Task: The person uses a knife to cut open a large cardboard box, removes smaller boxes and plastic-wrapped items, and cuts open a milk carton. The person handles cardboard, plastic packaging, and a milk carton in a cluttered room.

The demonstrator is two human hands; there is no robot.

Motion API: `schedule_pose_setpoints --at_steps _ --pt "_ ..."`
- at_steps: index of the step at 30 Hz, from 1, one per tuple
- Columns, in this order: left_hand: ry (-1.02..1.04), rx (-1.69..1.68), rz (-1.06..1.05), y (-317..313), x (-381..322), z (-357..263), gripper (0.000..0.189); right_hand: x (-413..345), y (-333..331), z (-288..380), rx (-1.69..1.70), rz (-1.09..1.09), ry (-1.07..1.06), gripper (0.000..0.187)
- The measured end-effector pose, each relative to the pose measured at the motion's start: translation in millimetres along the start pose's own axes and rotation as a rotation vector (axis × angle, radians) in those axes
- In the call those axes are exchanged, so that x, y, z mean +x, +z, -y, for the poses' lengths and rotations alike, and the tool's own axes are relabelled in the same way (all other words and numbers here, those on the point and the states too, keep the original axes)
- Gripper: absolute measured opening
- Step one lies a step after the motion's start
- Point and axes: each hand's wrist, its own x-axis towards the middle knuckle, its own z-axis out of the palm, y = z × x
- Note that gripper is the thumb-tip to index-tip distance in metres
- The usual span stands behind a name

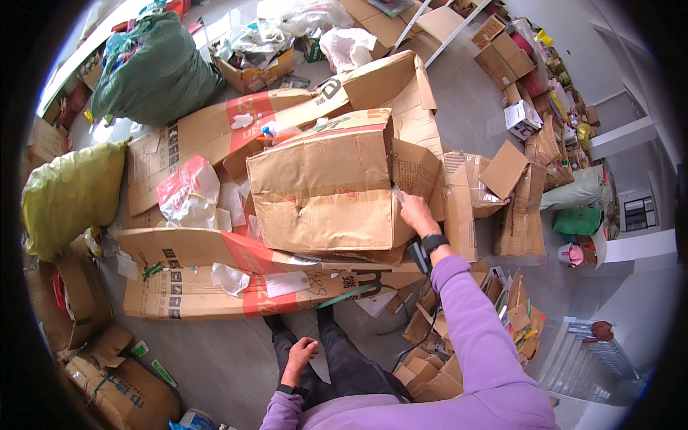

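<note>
A large cardboard box lies before me, its side flaps standing out at the right. At its right edge, my right hand is closed around a thin pale object. Whether this is a blade or a strip of tape I cannot tell. The object touches the box beside an outspread flap. My left hand hangs low in front of my thighs, fingers curled, with nothing visible in it. Under the box is a bigger opened carton with red bands, holding paper scraps and a red-and-white plastic bag.
Full sacks, one green and one yellow, stand at the left. Flattened cardboard and stacked boxes line the right. Small cartons lie beside my legs. A metal ladder-like frame stands at the back.
</note>
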Motion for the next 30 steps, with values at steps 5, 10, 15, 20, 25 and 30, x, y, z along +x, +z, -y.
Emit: schedule_pose_setpoints --at_steps 5,10,15,20,25,30 --pt "0.033 0.080 -0.006 -0.7 -1.2 -20.4 0.026 -82.3 53.8 -23.7 0.046 -0.212 -0.095 0.042" --pt "0.057 0.098 -0.001 1.1 -1.7 -35.9 0.025 -230.9 122.9 -42.4 -0.040 0.316 -0.188 0.025" --pt "0.155 -0.053 -0.083 -9.0 -9.7 -31.6 0.027 -252.9 95.1 -56.4 0.270 0.391 0.138 0.035" --pt "0.035 0.123 -0.088 -18.8 -16.5 -14.1 0.024 -173.3 18.9 -51.7 0.232 -0.170 -0.030 0.033" --pt "-0.029 0.094 -0.089 -16.5 -18.5 5.5 0.025 -128.3 7.4 -36.3 0.123 -0.181 -0.058 0.032" --pt "-0.006 0.069 -0.107 -11.6 -19.4 11.2 0.028 -107.5 14.5 -28.1 0.095 -0.143 -0.032 0.032"
